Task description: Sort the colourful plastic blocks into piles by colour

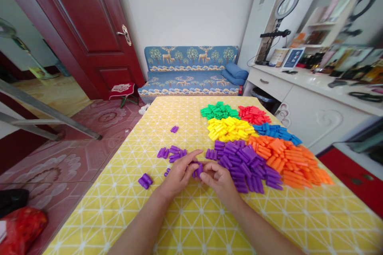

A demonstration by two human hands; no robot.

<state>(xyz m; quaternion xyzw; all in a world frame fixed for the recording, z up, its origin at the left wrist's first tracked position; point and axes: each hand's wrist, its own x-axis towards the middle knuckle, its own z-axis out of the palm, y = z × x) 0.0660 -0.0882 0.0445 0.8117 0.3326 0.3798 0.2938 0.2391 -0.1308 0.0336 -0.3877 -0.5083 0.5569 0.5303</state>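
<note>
Between my fingertips, just above the table, is a small purple ridged plastic piece [197, 170]. My left hand [181, 171] pinches it from the left, its index finger stretched out over the top. From the other side my right hand [218, 177] grips it with thumb and fingers. A large heap of purple pieces [245, 163] lies right beside my right hand. Several purple pieces [176, 153] are grouped beyond my left hand, partly hidden by it. Farther left sits a joined purple block [145, 181], and another purple piece [174, 129] lies toward the back.
Heaps of orange [290, 161], yellow [229, 128], green [219, 110], red [254, 114] and blue pieces [277, 131] cover the table's right side. The yellow patterned tablecloth [119, 207] extends left. Behind stand a blue sofa [191, 79] and a white dresser [323, 107].
</note>
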